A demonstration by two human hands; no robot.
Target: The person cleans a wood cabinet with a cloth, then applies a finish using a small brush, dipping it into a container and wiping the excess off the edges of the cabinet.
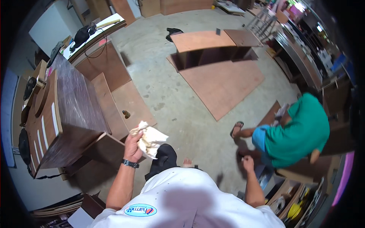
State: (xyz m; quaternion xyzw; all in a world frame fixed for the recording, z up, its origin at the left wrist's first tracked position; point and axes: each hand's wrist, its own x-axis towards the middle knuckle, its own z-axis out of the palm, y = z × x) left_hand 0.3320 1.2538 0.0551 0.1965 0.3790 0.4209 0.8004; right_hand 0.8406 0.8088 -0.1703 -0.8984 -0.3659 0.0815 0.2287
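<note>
My left hand point(133, 146) is raised in front of me and grips a crumpled white rag point(151, 140). It hovers beside the corner of a dark brown wooden panel point(76, 106) that lies to my left. A watch sits on that wrist. My right hand point(248, 163) hangs low at my right side, its fingers curled with nothing in them. My white shirt fills the lower middle of the view.
A person in a green shirt point(300, 131) crouches at my right over wooden pieces. Plywood sheets point(222, 81) and a low wooden cabinet point(213, 45) lie on the concrete floor ahead. A small brown object point(126, 113) sits on a board to the left.
</note>
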